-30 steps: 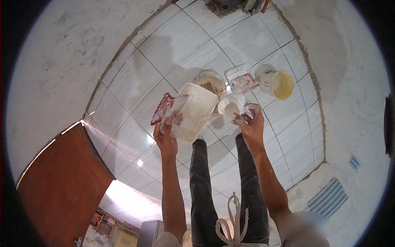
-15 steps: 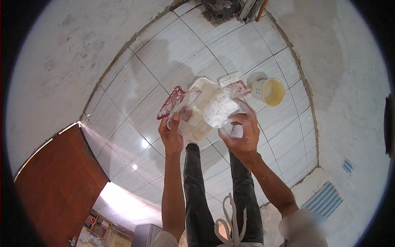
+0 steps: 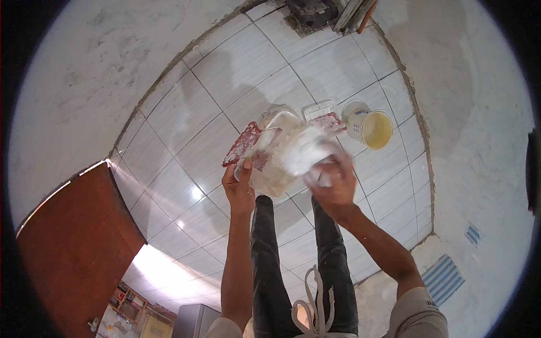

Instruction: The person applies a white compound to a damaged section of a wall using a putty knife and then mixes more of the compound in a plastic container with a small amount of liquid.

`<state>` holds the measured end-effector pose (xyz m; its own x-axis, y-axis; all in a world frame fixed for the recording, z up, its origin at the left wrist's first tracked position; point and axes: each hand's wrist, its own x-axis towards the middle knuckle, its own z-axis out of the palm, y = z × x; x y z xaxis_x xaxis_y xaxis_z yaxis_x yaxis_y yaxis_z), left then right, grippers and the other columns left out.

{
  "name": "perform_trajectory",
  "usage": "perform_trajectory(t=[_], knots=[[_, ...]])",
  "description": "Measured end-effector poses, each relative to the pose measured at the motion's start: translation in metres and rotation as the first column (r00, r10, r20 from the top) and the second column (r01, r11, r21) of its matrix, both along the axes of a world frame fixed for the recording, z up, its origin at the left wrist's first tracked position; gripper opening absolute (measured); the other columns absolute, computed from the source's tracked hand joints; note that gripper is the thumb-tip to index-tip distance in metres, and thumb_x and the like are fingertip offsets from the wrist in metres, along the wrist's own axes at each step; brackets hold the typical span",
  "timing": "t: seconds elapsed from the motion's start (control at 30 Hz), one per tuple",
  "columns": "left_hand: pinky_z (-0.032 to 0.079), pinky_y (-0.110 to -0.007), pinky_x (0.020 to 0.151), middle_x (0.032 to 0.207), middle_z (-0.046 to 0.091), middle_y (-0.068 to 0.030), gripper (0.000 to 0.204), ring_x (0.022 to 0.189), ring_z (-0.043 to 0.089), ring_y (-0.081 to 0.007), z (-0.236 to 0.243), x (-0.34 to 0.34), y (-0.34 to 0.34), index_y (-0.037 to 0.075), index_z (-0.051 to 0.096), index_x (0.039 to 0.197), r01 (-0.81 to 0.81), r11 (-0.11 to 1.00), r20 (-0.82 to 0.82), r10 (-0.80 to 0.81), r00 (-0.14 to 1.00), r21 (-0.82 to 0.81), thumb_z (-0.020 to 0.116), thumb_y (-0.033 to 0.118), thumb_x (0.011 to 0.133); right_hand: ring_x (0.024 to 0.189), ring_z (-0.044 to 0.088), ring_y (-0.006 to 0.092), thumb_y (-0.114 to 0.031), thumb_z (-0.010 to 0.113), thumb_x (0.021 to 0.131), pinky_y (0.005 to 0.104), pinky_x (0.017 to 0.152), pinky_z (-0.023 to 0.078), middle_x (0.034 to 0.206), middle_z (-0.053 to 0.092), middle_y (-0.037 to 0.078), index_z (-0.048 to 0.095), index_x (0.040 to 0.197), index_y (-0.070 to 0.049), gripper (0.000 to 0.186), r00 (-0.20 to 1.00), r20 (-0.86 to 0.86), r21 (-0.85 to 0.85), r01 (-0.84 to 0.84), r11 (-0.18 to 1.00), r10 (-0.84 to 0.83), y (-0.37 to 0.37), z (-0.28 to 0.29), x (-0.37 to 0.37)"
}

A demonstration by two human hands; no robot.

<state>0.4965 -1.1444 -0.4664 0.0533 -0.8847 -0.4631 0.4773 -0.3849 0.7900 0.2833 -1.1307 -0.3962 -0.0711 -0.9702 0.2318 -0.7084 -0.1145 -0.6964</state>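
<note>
Blurred by motion, my right hand (image 3: 333,183) is closed round a white powdery bundle (image 3: 304,151), perhaps a bag; its wrapping cannot be made out. The bundle hangs over the right part of a clear plastic container (image 3: 273,183) with pale contents. At the container's left edge my left hand (image 3: 239,186) grips with the thumb up over the side. Just beyond those fingers lies a flat red piece (image 3: 242,145) smeared with white; whether the fingers touch it, I cannot tell. A similar red piece (image 3: 328,123) shows past the bundle, beside a clear lid-like tray (image 3: 320,108).
A white tub with a yellowish inside (image 3: 377,130) lies tilted on the tiled floor (image 3: 186,146) to the right. Dark machinery (image 3: 310,12) and long strips (image 3: 354,16) are at the far wall. A brown door (image 3: 73,242) stands at the left.
My right hand and the white bundle have shifted slightly and are now smeared by motion. The left hand keeps its grip; the whole view has moved a little.
</note>
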Motion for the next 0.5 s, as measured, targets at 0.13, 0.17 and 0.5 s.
perform_trajectory(t=[0.13,0.17,0.5], knots=[[0.053,-0.035,0.088,0.11,0.065,-0.0087,0.019,0.102,0.063,-0.0181,0.006,-0.004,0.001,0.003,0.058,0.109,-0.043,0.998,0.01,0.043,0.999,0.043,0.062,0.009,0.092,0.11,0.057,0.0325,0.003,0.079,0.062,0.0372,0.079,0.054,0.127,0.054,0.015,0.056,0.094,-0.01,0.041,0.991,0.103,-0.025,0.088,0.996,-0.085,-0.008,-0.002,0.002],[0.053,-0.034,0.088,0.11,0.065,-0.0083,0.019,0.101,0.063,-0.0178,0.007,-0.006,0.0,0.003,0.058,0.109,-0.039,0.998,0.018,0.039,0.999,0.043,0.062,0.009,0.092,0.11,0.057,0.0325,0.003,0.079,0.062,0.0372,0.079,0.054,0.127,0.054,0.015,0.056,0.094,-0.01,0.041,0.992,0.102,-0.026,0.083,0.996,-0.08,-0.006,-0.004,0.001],[0.052,-0.036,0.091,0.114,0.062,-0.0101,0.023,0.106,0.062,-0.0196,-0.003,0.026,0.001,0.002,0.055,0.113,-0.068,0.997,0.017,0.067,0.998,0.025,0.06,0.013,0.093,0.106,0.054,0.0196,0.01,0.073,0.071,0.0288,0.075,0.051,0.12,0.047,0.01,0.044,0.107,-0.005,0.049,0.603,0.717,0.29,0.197,0.936,-0.349,-0.02,-0.004,-0.008]])
